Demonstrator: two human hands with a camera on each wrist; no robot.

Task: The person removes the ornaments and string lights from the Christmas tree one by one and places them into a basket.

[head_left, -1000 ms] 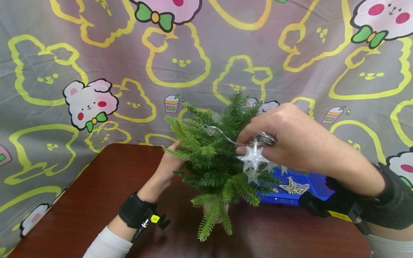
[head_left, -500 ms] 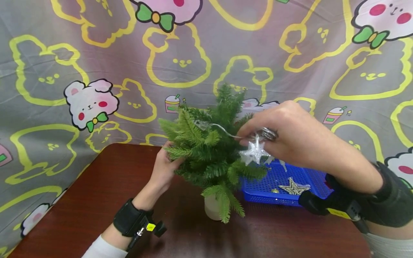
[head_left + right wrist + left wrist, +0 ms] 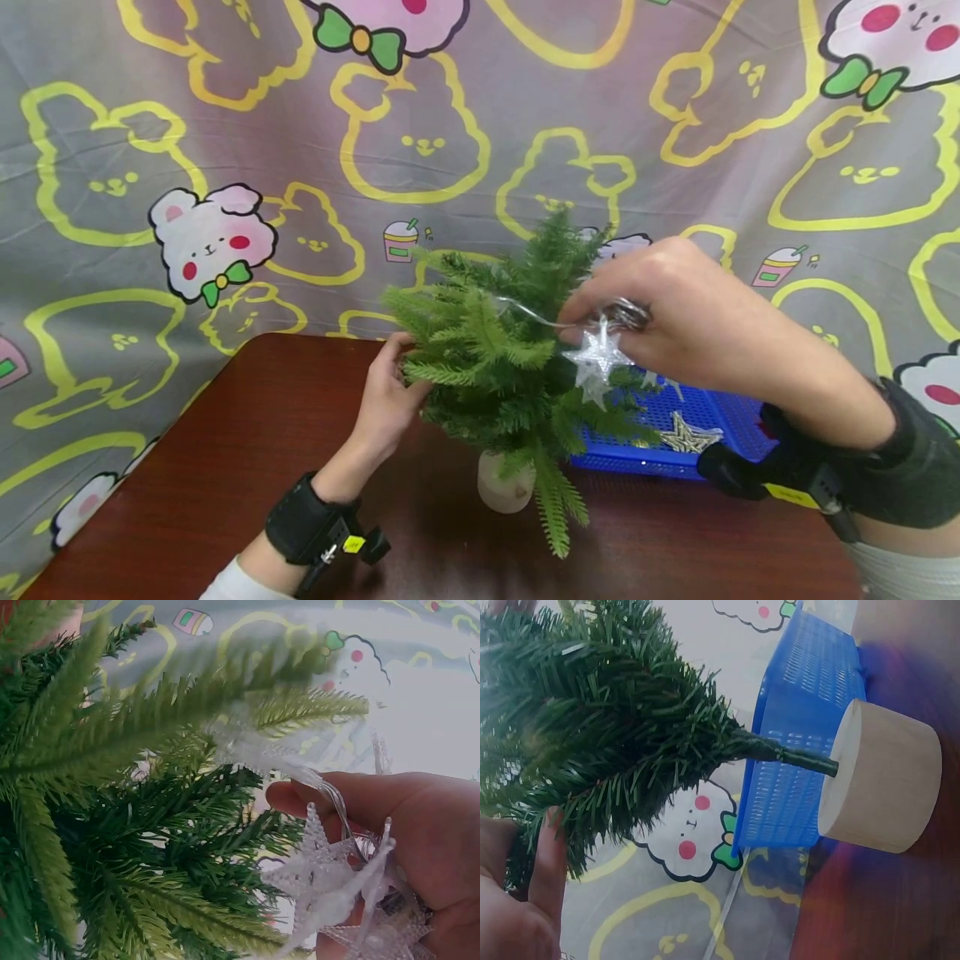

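A small artificial Christmas tree (image 3: pixel 517 358) stands on a round pale wooden base (image 3: pixel 885 780) in the middle of the table. My left hand (image 3: pixel 386 400) grips branches on its left side, thumb in front and fingers partly hidden by needles. On the right, my right hand (image 3: pixel 667 312) holds a bunched string of star lights by its clear wire, pinched between thumb and fingers. Clear plastic stars (image 3: pixel 600 358) dangle below that hand. From the pinch, a stretch of wire (image 3: pixel 528 312) runs left into the upper branches, and another star (image 3: pixel 251 750) lies close against a branch in the right wrist view.
Behind the tree to the right, a blue plastic basket (image 3: pixel 637 463) sits on the dark wooden table (image 3: pixel 247 425). A glittery star ornament (image 3: pixel 688 436) lies inside it. A patterned curtain (image 3: pixel 465 100) hangs along the back.
The tree has turned and swayed under my left hand, baring more of its base. My left hand has shifted slightly left, while the right stays almost in place with the lights.
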